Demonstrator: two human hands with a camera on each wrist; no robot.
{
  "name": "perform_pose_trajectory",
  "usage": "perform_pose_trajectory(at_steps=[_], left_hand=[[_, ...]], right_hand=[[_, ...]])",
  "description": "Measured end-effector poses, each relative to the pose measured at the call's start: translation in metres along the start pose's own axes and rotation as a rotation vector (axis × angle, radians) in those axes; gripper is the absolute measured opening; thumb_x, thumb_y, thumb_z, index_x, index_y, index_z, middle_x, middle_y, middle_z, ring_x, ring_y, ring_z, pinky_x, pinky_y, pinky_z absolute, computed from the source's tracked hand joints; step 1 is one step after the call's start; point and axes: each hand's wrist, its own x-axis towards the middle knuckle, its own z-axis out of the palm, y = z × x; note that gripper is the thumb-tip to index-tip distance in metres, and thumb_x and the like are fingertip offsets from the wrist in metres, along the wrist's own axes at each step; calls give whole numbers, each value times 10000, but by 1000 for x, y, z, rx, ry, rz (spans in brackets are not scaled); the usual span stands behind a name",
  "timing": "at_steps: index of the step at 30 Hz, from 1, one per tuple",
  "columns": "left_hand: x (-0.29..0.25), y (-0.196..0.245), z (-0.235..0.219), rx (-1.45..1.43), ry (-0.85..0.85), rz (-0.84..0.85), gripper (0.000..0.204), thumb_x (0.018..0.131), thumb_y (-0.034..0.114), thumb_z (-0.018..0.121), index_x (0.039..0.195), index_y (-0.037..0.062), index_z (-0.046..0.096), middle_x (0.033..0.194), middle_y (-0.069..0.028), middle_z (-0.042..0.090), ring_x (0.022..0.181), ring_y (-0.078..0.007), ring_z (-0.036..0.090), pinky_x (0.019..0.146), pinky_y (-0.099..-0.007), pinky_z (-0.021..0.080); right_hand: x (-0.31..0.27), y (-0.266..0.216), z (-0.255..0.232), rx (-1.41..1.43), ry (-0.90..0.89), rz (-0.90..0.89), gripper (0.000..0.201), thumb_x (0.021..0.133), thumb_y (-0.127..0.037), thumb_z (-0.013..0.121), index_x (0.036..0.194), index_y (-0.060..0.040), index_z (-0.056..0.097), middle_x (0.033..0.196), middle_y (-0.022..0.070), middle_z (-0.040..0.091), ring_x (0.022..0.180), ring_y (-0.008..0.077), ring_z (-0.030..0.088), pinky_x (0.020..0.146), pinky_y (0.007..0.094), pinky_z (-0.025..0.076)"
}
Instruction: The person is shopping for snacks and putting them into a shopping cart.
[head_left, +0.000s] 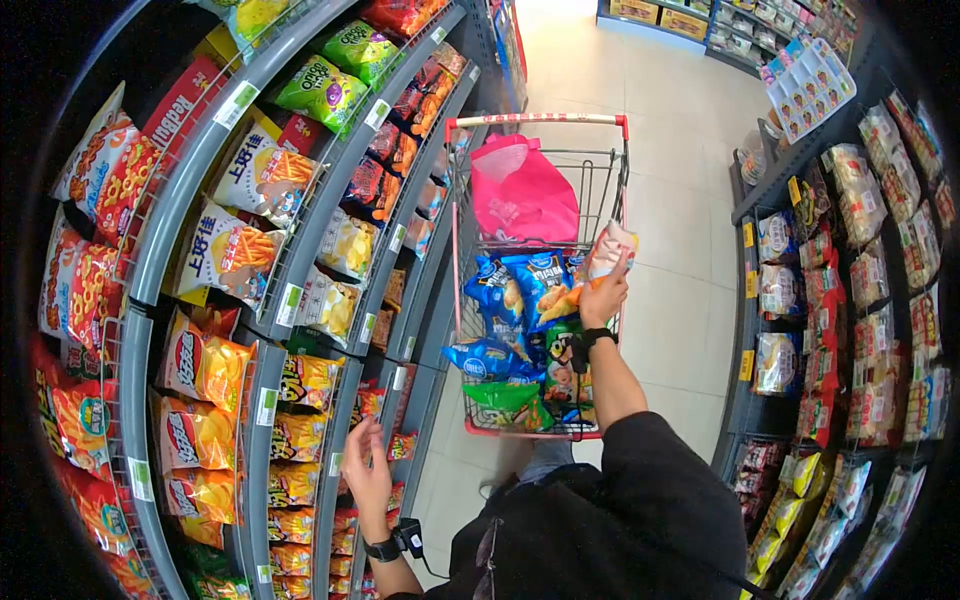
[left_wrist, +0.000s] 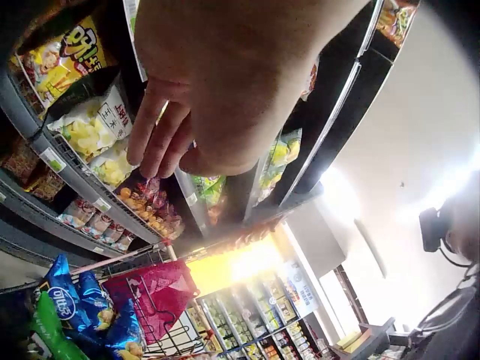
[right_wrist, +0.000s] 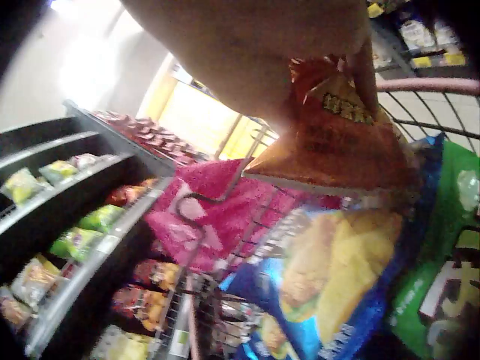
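Observation:
My right hand (head_left: 604,300) grips an orange-and-white snack bag (head_left: 613,248) over the right side of the shopping cart (head_left: 537,120). In the right wrist view the same snack bag (right_wrist: 337,142) hangs under the palm, close over a blue chip bag (right_wrist: 337,270). Several blue chip bags (head_left: 545,290) and a green bag (head_left: 505,405) lie in the cart basket. My left hand (head_left: 367,468) holds nothing, its fingers loosely bent, beside the left shelf's snack bags. Seen from the left wrist, the left hand (left_wrist: 217,97) overlaps the shelf rows.
A pink bag (head_left: 520,190) lies at the handle end of the cart. Tiered shelves of chip bags (head_left: 205,360) curve along the left. Packaged snacks (head_left: 775,300) fill the right shelf, with a white tray display (head_left: 812,90) jutting above. Tiled floor (head_left: 680,220) runs between.

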Motion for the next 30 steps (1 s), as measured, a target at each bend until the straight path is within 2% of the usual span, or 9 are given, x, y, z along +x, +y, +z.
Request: perform_pose_trajectory(at_steps=[6, 10, 13, 14, 16, 20, 22, 25, 30], left_hand=[[-21, -11, -17, -154, -76, -5, 240, 963, 55, 562, 1189, -16, 600, 1024, -139, 698, 941, -192, 673, 832, -323, 527], [-35, 9, -47, -466, -136, 5, 412, 990, 80, 537, 1385, 2, 445, 1312, -155, 572, 1213, -230, 568, 1023, -331, 443], [-63, 23, -86, -827, -252, 73, 788, 1005, 345, 535, 1574, 118, 40, 1423, -260, 450, 1308, -340, 479, 1078, -446, 382], [-77, 27, -105, -952, -347, 120, 869, 983, 283, 589, 1573, 108, -24, 1490, -231, 377, 1364, -310, 413, 1106, -429, 347], [-112, 18, -124, -604, -97, 226, 920, 952, 197, 643, 1573, 84, -25, 1548, -190, 284, 1398, -255, 351, 1125, -401, 317], [-162, 3, -195, -663, 102, 107, 921, 931, 115, 657, 1571, 57, -3, 1581, -158, 206, 1413, -218, 310, 1137, -361, 293], [-190, -9, -227, -594, 221, 73, 893, 942, 108, 641, 1572, 55, 11, 1581, -159, 207, 1414, -220, 308, 1140, -350, 287], [-232, -26, -271, -696, 321, 73, 808, 974, 97, 591, 1573, 55, 50, 1587, -144, 208, 1422, -205, 290, 1150, -329, 261], [-288, -47, -324, -649, 424, 16, 683, 1004, 165, 562, 1555, 45, 178, 1583, -139, 227, 1436, -193, 263, 1146, -316, 256]], right_hand=[[-36, -50, -113, 869, -274, -272, 1011, 726, 25, 736, 1547, -123, 164, 1213, 201, 605, 1189, 316, 567, 964, 411, 490], [-118, -106, -239, 1126, -1329, 47, 1035, 783, 101, 692, 1568, -120, 55, 1364, 175, 525, 1173, 251, 591, 993, 364, 486], [-209, -144, -288, 1217, -1749, -83, 1070, 790, 110, 697, 1581, -152, 24, 1454, 141, 456, 1246, 245, 543, 1025, 376, 463], [-244, -155, -300, 1226, -1850, -83, 1034, 807, 104, 669, 1582, -155, 36, 1484, 128, 425, 1294, 238, 502, 1061, 383, 427], [-299, -162, -306, 1124, -2030, -14, 989, 832, 75, 645, 1582, -142, 38, 1525, 119, 372, 1334, 227, 460, 1084, 376, 398], [-401, -193, -337, 967, -2135, -59, 865, 887, -34, 661, 1567, -97, 130, 1526, 102, 357, 1367, 201, 407, 1111, 365, 364], [-447, -200, -327, 804, -2102, -190, 762, 901, -121, 697, 1515, -73, 248, 1410, 110, 490, 1271, 195, 510, 1029, 346, 461], [-506, -214, -331, 684, -2303, 59, 586, 933, -184, 659, 1430, -34, 386, 1321, 118, 574, 1136, 206, 626, 936, 332, 544], [-582, -227, -349, 605, -2427, 28, 533, 939, -177, 650, 1402, -33, 430, 1316, 119, 585, 1133, 199, 633, 927, 336, 554]])
